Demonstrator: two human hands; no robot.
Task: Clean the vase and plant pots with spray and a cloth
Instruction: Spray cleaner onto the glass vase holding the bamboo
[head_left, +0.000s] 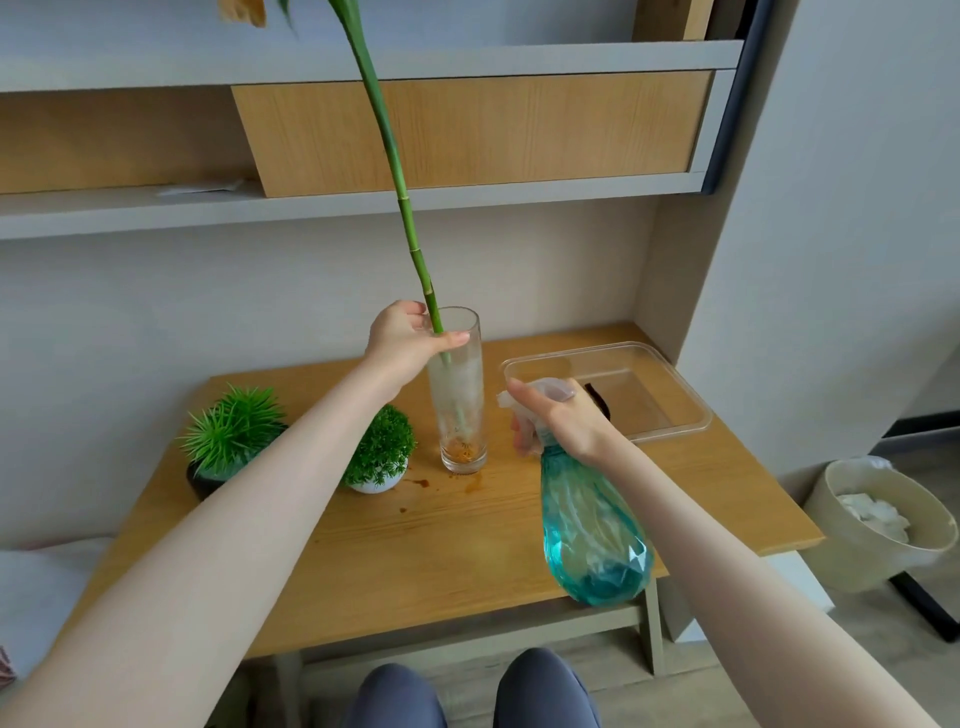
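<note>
The left hand (400, 338) held the vase (460, 389) rim; the right hand's (563, 415) grip wrapped the spray bottle (592, 530). A hard squeeze could overspray the tabletop (467, 545).

Top edge cuts off the bamboo stalk (390, 150).

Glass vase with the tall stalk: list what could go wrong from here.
1. The glass vase is tall and narrow, and the long stalk leans left; if the left hand on the rim loosens, it may tip.
2. The spray bottle in the right hand points at the vase; mist could wet the table, already stained beside the base.
</note>
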